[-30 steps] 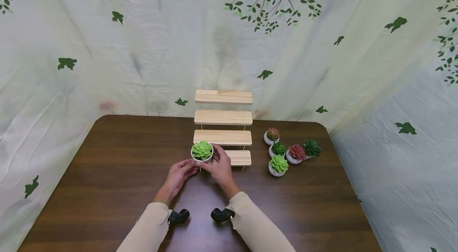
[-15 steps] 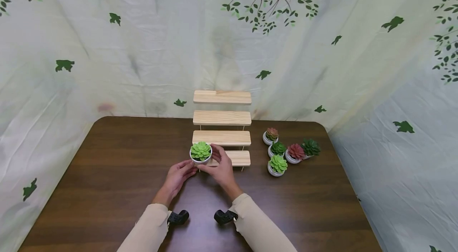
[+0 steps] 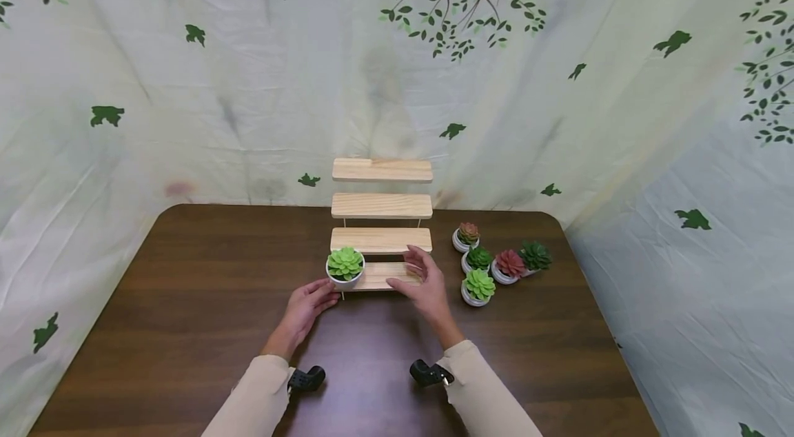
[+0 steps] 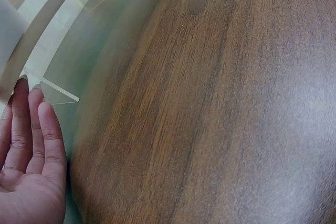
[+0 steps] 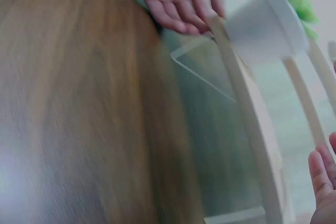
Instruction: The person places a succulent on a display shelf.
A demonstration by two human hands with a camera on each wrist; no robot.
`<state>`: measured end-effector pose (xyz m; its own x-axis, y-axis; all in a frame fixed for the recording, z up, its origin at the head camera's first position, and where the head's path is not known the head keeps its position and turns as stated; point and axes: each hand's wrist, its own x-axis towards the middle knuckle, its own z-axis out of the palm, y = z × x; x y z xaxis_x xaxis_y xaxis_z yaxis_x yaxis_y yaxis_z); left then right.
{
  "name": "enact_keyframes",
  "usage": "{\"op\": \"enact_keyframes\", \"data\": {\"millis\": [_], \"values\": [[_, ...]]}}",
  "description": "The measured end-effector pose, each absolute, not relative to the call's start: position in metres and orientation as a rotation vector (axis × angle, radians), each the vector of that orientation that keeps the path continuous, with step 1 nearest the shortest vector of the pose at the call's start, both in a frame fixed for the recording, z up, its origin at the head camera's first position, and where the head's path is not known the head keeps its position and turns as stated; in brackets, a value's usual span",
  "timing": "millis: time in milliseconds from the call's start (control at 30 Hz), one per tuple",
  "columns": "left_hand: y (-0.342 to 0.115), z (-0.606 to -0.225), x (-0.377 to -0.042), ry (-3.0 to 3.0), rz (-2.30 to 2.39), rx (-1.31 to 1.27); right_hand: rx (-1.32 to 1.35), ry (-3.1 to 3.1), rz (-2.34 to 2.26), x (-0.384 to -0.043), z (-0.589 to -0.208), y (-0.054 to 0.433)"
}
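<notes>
A light-green succulent in a white pot (image 3: 345,265) stands upright at the left end of the lowest board (image 3: 374,277) of a stepped wooden shelf. My left hand (image 3: 304,313) is at that end, its fairly straight fingers touching or very near the board's edge, just below the pot (image 5: 265,27). Over the right part of the same board, my right hand (image 3: 429,291) is spread, thumb apart from the fingers, holding nothing. The left wrist view shows the left hand's extended fingers (image 4: 51,135) by a clear side panel (image 4: 60,90).
Three more boards rise behind, the top board (image 3: 382,170) nearest the leaf-printed curtain (image 3: 279,78). To the shelf's right, several potted succulents cluster on the brown table (image 3: 527,354), including a red one (image 3: 510,263) and a light-green one (image 3: 479,285).
My right hand has let go of the light-green potted succulent and moved right, away from it. The pot stays on the lowest board's left end. My left hand has hardly moved.
</notes>
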<state>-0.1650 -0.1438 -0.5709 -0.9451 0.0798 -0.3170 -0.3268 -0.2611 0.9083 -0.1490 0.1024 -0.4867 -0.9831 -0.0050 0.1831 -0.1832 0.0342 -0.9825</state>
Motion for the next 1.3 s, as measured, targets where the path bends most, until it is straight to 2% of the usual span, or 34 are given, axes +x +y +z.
{"op": "enact_keyframes", "data": {"millis": [300, 533, 867, 1300], "values": [[-0.144, -0.569, -0.166, 1.702, 2.284, -0.349, 0.114, -2.158, 1.923, -0.151, -0.485, 0.156], [-0.143, -0.57, -0.165, 1.702, 2.287, -0.334, -0.004, -2.218, 1.773, -0.136, -0.48, 0.188], [-0.144, -0.57, -0.165, 1.685, 2.298, -0.336, -0.062, -2.107, 1.785, -0.129, -0.504, 0.225], [-0.144, -0.569, -0.165, 1.683, 2.301, -0.324, -0.17, -2.101, 1.801, -0.119, -0.537, 0.238]]}}
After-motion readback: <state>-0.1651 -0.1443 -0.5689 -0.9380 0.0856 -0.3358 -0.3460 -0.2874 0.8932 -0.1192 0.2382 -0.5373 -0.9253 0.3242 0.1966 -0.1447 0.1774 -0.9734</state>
